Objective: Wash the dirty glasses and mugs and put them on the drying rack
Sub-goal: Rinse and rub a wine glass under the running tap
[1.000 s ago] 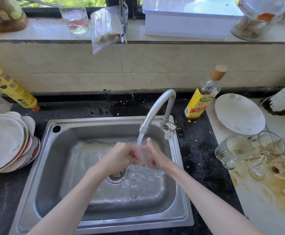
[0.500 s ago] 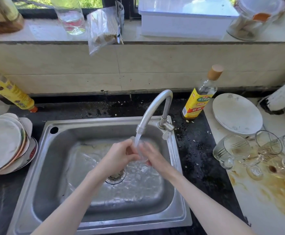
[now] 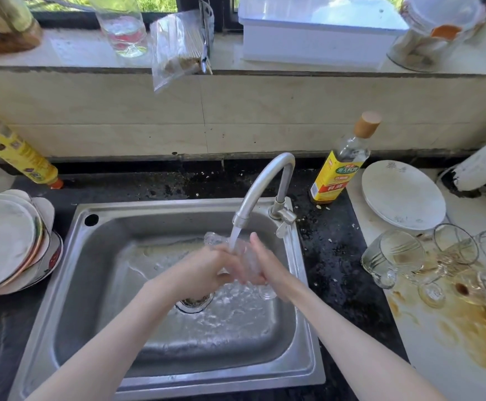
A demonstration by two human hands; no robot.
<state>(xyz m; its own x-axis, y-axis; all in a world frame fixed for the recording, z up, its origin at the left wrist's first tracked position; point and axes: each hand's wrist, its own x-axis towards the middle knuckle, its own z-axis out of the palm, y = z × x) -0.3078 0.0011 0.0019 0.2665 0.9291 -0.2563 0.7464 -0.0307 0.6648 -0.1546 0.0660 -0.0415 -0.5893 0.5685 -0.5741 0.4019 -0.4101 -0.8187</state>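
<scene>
Both hands, left (image 3: pixel 207 270) and right (image 3: pixel 264 267), grip a wet glass (image 3: pixel 243 256) under the tap (image 3: pixel 262 186) over the sink (image 3: pixel 160 380)'s middle; slick glass could slip and crack.

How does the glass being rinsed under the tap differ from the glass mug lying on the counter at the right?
The glass under the tap is held in both hands in running water; the glass mug lies on its side on the stained counter, untouched. The mug shows brownish residue; the held glass is too blurred to judge. Both are clear glass.
</scene>
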